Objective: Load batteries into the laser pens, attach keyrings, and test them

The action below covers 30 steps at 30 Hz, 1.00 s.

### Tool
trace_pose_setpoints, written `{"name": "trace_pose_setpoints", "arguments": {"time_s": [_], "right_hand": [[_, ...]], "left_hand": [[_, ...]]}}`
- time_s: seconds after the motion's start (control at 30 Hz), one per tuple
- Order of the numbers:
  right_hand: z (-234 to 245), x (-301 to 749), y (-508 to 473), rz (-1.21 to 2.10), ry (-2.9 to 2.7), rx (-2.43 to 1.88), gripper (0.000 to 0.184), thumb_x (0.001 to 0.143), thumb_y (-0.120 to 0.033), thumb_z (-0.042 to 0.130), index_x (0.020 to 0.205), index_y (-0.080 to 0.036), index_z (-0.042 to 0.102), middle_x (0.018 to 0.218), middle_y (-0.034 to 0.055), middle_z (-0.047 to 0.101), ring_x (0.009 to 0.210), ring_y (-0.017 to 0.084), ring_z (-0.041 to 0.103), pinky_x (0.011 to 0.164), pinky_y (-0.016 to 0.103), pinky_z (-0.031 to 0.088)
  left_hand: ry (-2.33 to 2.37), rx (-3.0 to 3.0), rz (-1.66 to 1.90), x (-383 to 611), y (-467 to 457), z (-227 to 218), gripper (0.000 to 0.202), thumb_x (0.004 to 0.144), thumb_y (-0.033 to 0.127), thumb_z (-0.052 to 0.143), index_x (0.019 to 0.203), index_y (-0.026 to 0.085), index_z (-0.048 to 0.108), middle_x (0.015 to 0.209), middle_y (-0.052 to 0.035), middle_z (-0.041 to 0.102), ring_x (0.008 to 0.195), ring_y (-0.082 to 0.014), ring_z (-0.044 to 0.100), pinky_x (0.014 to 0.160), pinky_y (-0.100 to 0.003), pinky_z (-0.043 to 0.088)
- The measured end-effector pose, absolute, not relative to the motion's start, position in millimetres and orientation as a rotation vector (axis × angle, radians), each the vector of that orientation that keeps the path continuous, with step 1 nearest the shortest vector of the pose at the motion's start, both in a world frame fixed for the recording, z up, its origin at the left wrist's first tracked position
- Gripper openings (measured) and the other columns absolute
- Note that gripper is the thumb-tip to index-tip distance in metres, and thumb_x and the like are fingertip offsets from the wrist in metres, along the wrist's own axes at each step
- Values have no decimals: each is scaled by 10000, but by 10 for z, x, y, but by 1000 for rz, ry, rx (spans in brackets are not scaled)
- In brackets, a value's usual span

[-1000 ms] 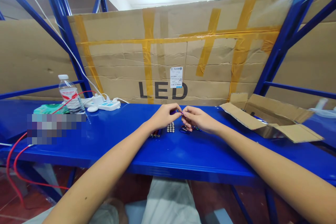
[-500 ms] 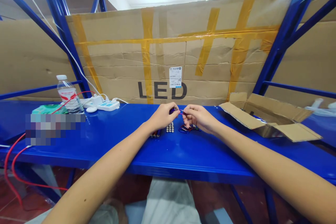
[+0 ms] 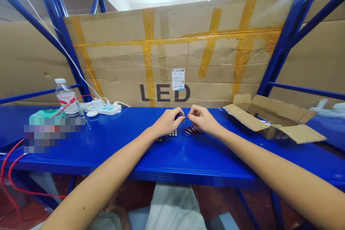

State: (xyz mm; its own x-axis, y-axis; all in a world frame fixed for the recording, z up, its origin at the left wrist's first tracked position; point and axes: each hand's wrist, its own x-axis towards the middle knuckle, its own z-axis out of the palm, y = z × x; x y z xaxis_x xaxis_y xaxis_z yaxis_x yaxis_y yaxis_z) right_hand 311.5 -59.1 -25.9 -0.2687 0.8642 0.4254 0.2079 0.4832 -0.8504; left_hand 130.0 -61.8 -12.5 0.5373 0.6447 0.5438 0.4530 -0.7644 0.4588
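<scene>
My left hand [image 3: 169,121] is closed round a small dark purple piece, mostly hidden by the fingers. Fingertips of my right hand [image 3: 202,119] pinch a thin blue-purple carabiner [image 3: 185,116] that meets the left fingertips. Just under the hands, several coloured carabiners [image 3: 189,131] lie in a loose row on the table. Small round silver pieces [image 3: 173,133], like button cells, are laid out in rows beside them. Several dark tubes [image 3: 159,139] lie partly covered by my left wrist.
An open cardboard box [image 3: 272,129] stands on the blue table [image 3: 113,151] at right. To the left are a water bottle [image 3: 68,100], a white power strip [image 3: 109,109] and red cables [image 3: 12,172]. A large cardboard sheet [image 3: 121,68] closes off the back.
Both hands stay together at the same spot, with the right fingers curled more tightly. More of the carabiners shows, and less of the tubes and silver pieces. The view has shifted slightly.
</scene>
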Motion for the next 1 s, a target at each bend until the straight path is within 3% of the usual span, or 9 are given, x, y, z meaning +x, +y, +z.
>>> {"name": "trace_pose_setpoints", "arguments": {"time_s": [0.1,0.2,0.3,0.57,0.73,1.0], "right_hand": [[-267,3156,-576,467,-1892,-933,164,779,-229,552,666,-210,434,516,-56,436,479,93,382,475,236,282],[-267,3179,-580,126,-2049,-949,153,822,-185,497,692,-209,419,583,-28,470,547,112,404,543,254,296],[-270,3161,-603,-84,-2200,-936,152,854,-152,448,725,-213,395,658,11,518,597,136,437,584,269,307],[-241,3084,-678,-438,-2434,-1019,94,876,-127,462,804,-186,475,804,87,599,689,184,517,612,290,320],[-239,3102,-658,-495,-2455,-1063,93,894,-122,436,855,-174,503,830,97,617,699,190,541,612,296,334],[-242,3067,-695,-544,-2492,-999,134,918,-136,399,863,-172,516,849,109,618,714,194,547,626,305,346]], "left_hand": [[927,2419,997,1307,-583,-143,117,881,220,519,965,170,582,756,-16,684,718,-151,620,683,-270,435],[971,2355,912,1321,-572,-166,366,855,214,541,1213,157,490,739,-13,678,707,-166,626,657,-277,440],[1000,2347,863,1329,-571,-190,506,839,207,538,1324,159,402,740,-7,682,642,-160,604,621,-275,428],[1003,2397,838,1305,-549,-216,527,855,180,485,1368,154,366,800,-47,704,767,-201,661,689,-303,469],[1059,2514,754,1292,-572,-213,531,890,212,475,1397,144,335,804,-77,692,782,-234,663,707,-326,473],[1222,2613,707,1281,-562,-241,528,891,243,506,1383,125,356,999,-182,666,947,-304,643,756,-367,468]]}}
